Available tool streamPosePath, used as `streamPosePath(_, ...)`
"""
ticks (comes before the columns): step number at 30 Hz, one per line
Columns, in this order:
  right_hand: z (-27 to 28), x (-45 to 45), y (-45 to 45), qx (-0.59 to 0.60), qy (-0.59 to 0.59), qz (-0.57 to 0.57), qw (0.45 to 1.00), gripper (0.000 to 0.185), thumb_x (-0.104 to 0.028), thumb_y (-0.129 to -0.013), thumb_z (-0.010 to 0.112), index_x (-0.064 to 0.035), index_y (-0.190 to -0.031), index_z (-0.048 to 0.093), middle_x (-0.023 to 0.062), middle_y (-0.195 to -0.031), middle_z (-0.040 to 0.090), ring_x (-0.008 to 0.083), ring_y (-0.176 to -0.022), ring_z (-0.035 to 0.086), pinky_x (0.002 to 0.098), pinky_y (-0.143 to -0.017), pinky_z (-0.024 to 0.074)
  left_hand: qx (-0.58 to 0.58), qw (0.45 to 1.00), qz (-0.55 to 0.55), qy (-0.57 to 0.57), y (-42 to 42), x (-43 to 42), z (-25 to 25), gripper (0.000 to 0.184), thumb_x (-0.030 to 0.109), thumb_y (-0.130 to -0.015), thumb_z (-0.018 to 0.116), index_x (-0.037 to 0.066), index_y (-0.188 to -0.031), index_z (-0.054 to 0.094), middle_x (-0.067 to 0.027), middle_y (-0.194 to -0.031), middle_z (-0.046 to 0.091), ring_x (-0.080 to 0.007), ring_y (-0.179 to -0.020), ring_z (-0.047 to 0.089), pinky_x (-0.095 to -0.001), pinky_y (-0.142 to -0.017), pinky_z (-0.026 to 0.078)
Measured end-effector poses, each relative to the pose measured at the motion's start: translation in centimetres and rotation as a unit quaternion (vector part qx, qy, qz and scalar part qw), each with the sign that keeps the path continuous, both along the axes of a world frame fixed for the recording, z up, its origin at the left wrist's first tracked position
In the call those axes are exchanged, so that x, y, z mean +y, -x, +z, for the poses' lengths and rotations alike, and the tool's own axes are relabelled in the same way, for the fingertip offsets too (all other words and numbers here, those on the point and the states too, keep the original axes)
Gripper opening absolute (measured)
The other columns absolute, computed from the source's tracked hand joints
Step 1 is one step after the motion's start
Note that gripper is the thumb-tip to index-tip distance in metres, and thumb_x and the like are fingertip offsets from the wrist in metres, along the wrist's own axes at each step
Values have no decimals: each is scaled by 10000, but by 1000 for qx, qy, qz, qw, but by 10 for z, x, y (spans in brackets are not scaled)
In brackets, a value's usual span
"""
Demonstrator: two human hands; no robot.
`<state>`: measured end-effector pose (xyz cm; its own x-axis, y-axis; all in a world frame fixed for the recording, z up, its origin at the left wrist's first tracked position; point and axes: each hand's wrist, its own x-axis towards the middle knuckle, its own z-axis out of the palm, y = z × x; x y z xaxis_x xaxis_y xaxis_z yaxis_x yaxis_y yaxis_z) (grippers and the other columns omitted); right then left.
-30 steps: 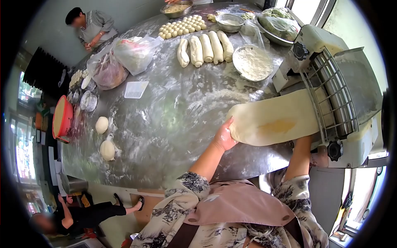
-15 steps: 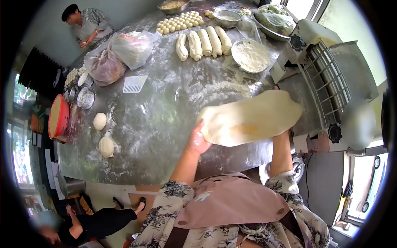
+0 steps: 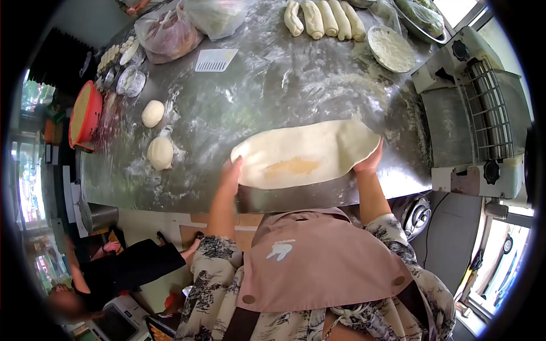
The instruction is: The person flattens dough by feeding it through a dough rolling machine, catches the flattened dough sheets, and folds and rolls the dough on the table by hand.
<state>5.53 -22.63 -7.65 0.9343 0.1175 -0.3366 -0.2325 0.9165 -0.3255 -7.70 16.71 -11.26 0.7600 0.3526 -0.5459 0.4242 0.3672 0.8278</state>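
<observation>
A long flat sheet of pale dough [image 3: 318,145], with a yellowish patch near its lower middle, stretches between my hands over the front part of the metal table [image 3: 244,102]. My left hand [image 3: 230,170] grips the left end, its thumb on top. At the right end my right hand [image 3: 371,159] holds the dough's edge, some fingers hidden beneath it. The roller machine [image 3: 489,108] stands to the right, apart from the sheet. Two round dough balls, one [image 3: 153,113] behind the other [image 3: 160,153], lie left of my left hand.
Several dough rolls [image 3: 330,20] and a flour bowl [image 3: 391,49] are at the back. A white scraper [image 3: 216,60], plastic bags [image 3: 168,34] and a red basin [image 3: 85,115] stand left. One person [image 3: 131,264] is at lower left; another's hand [image 3: 136,8] shows at top left.
Both hands have carried the dough sheet leftward, away from the roller machine, where its right end was earlier. The view has shifted, and the sheet now lies stretched in front of me.
</observation>
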Motion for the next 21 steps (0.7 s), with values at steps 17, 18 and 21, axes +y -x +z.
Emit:
streamPosePath(17,-8,112,49,-335,732,216,552,602,-221,-938,504,-3,-1453,282,202,-1513,280,308,-1427,218,391,-1161,155,-91,951,-224,-191,-36,-112,94,326,284,-904,623,10,-1080,609,-70,-905,646,-142,-783,605,-310,-696,495)
streamPosePath(18,-20,102,44,-325,654,190,656,592,-189,-929,518,-4,-1447,299,199,-1509,292,311,-1420,242,383,-1156,185,-81,915,-272,-288,-36,-122,87,354,286,-895,629,15,-1122,599,-95,-937,642,-172,-797,619,-325,-721,502)
streamPosePath(21,30,68,33,-177,716,115,665,484,-107,-912,528,-8,-1375,428,194,-1371,498,300,-1267,485,342,-1045,378,-59,868,-291,-398,-43,-129,69,462,300,-858,661,37,-1225,561,-150,-1050,610,-260,-894,626,-368,-805,500)
